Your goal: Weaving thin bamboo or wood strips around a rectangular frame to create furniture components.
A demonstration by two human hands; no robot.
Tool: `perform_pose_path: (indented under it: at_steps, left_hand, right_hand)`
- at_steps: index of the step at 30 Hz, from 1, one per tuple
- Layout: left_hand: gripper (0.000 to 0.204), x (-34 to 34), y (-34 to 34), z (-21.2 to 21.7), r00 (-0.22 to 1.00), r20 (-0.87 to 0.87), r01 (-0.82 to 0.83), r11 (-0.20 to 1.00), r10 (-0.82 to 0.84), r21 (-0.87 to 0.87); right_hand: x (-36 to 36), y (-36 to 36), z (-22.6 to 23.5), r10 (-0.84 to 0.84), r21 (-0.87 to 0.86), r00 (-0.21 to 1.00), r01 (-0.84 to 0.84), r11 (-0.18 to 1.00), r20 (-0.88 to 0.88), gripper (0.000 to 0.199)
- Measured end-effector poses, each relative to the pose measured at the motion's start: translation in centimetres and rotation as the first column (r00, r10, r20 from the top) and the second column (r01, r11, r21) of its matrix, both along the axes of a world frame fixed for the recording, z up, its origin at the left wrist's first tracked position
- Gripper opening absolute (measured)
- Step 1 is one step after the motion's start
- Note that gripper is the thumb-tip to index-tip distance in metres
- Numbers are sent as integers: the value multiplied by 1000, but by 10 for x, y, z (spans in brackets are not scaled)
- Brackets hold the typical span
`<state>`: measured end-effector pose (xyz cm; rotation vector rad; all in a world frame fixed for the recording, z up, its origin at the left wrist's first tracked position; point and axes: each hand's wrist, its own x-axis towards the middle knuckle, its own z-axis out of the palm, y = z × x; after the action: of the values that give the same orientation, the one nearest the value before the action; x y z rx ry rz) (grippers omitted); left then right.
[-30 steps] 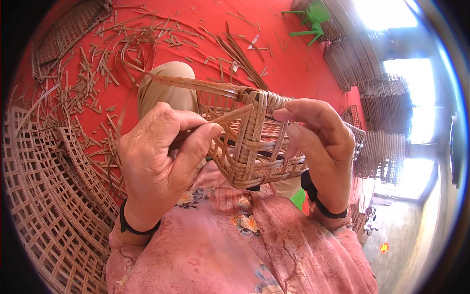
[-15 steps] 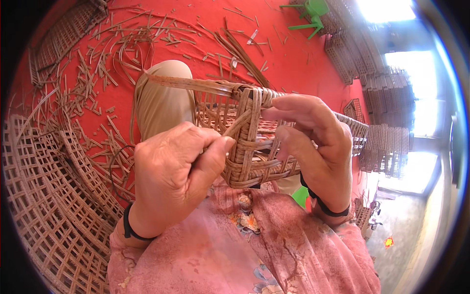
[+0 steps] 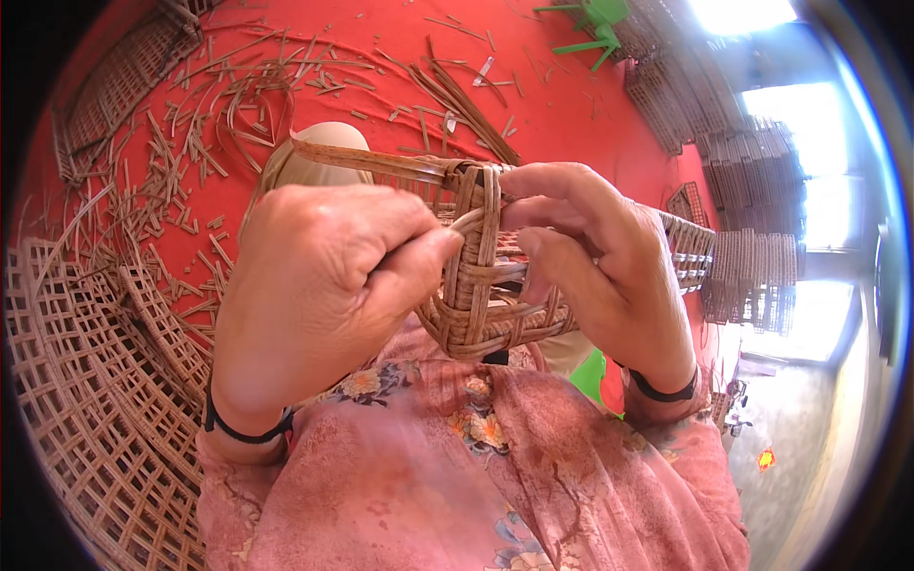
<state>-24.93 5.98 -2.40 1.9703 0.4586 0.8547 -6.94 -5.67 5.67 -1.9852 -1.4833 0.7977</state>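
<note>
Head view, centre frame: the left hand (image 3: 328, 295) has swung in over the basket (image 3: 495, 276), fist shut on a strip (image 3: 466, 221), apparently pulling it tighter. Right hand (image 3: 595, 271) fingers pinch the basket's rim. Upper frame, cut strips (image 3: 190, 143) litter the red floor (image 3: 571, 105).
</note>
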Motion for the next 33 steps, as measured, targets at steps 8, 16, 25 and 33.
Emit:
perform_pose_path:
  at_steps: [8,16,25,33]
  left_hand:
    - [13,17,18,-17,997,35,78,988,-74,-131]
    - [10,26,5,-1,993,-43,-97,958,113,270]
    - [20,67,-17,14,968,242,50,996,-68,81]
    - [27,53,-35,30,1000,16,-14,991,16,-135]
  right_hand:
    - [-2,5,-9,-28,68,998,24,997,60,23]
    - [7,5,-1,-215,172,971,231,958,-105,19]
    - [24,-38,18,-294,421,930,363,831,-220,26]
    - [39,-45,-18,-142,244,960,81,966,241,25]
